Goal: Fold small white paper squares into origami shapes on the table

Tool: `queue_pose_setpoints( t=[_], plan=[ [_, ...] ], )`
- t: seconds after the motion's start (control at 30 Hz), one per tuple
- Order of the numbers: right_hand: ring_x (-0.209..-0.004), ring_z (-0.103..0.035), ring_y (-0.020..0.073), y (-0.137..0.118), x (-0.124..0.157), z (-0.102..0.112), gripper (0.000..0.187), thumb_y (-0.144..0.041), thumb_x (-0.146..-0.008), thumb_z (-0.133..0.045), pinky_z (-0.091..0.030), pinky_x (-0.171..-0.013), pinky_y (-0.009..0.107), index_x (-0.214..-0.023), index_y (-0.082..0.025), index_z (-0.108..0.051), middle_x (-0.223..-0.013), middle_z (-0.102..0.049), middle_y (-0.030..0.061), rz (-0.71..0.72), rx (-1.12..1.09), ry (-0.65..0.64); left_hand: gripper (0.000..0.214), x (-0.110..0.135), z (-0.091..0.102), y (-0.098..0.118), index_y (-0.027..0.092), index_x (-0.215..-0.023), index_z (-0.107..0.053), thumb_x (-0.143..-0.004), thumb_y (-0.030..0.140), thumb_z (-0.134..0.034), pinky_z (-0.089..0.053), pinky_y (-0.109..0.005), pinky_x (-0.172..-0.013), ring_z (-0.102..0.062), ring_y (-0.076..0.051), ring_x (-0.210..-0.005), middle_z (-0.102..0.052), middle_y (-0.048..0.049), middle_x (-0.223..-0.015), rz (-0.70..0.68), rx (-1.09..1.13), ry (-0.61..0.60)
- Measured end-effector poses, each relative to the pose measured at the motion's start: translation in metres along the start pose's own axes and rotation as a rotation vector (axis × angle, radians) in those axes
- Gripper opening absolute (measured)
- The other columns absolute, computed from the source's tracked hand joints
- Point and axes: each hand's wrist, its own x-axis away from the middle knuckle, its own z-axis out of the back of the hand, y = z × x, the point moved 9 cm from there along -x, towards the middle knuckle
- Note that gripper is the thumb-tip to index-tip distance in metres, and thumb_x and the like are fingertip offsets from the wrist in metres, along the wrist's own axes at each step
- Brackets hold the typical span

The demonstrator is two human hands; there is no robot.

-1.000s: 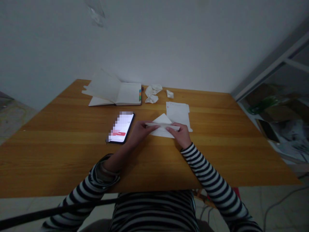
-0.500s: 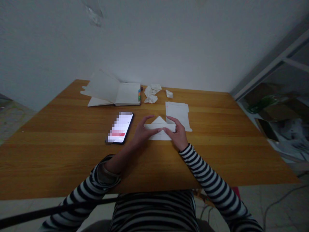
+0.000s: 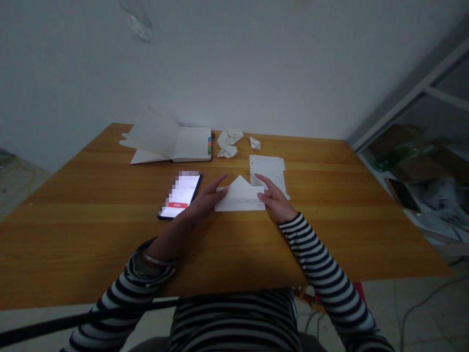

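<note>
A sheet of white paper [image 3: 240, 199], folded to a peak at its far side, lies in front of me over the wooden table. Faint ruled lines show along its lower part. My left hand [image 3: 208, 199] pinches its left edge, thumb on top and index finger stretched out past it. At the opposite edge, my right hand [image 3: 276, 201] grips the paper with the thumb on top; its index finger points to the far left. Fingers beneath the paper are hidden. Just behind it is a second white sheet [image 3: 269, 168] with an uneven edge.
A lit phone [image 3: 181, 195] lies left of my left hand. Farther back are an open notebook [image 3: 192, 144] with coloured tabs, crumpled paper [image 3: 227, 144] and a smaller scrap [image 3: 255, 143]. To the right of the wooden table [image 3: 330, 234] stands a shelf with assorted items.
The strip that stood folded up across the paper's front now lies down, showing the lined surface. My hands have moved apart, from the middle to the paper's side edges.
</note>
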Motion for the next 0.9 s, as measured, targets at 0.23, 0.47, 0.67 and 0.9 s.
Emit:
queue_pose_setpoints(
  t=[0.23,0.47,0.67,0.9],
  plan=[
    [-0.056,-0.060,0.0169,-0.008,0.002,0.007,0.058,-0.042,-0.082,-0.070,-0.048,-0.056,0.029,-0.134,-0.025,-0.053,-0.063,-0.067,-0.0030,0.147,0.122,0.206,0.081,-0.001,0.013,0.021,0.020,-0.148,-0.039,-0.077,0.039,-0.075,-0.032,-0.019,-0.047,-0.042,-0.009,-0.047,-0.051,0.0075,-0.058,-0.231,-0.325,0.208],
    [-0.079,-0.068,0.0202,-0.016,0.000,0.005,0.024,-0.038,-0.080,-0.069,-0.053,-0.071,0.034,-0.095,-0.023,-0.079,-0.083,-0.076,0.0026,0.233,0.310,0.146,0.030,0.005,0.008,0.037,0.020,-0.098,-0.075,-0.086,0.037,-0.055,-0.048,-0.029,-0.069,-0.062,-0.019,-0.074,-0.071,-0.0040,-0.085,-0.359,-0.427,0.166],
    [-0.077,-0.070,0.0180,-0.003,-0.001,0.007,0.050,-0.035,-0.067,-0.083,-0.058,-0.073,0.036,-0.115,-0.024,-0.072,-0.096,-0.079,0.0038,0.117,0.097,0.116,0.048,0.004,0.000,0.037,0.023,-0.114,-0.073,-0.070,0.041,-0.080,-0.049,-0.039,-0.093,-0.064,-0.027,-0.106,-0.071,-0.0082,-0.120,-0.319,-0.439,0.071],
    [-0.075,-0.073,0.0199,-0.001,-0.003,0.014,0.046,-0.035,-0.062,-0.086,-0.060,-0.073,0.035,-0.105,-0.019,-0.076,-0.093,-0.079,0.0066,0.137,0.087,0.179,0.061,0.000,0.009,0.024,0.018,-0.111,-0.074,-0.057,0.042,-0.089,-0.055,-0.039,-0.085,-0.070,-0.026,-0.093,-0.076,-0.0091,-0.108,-0.220,-0.286,0.125]
  ],
)
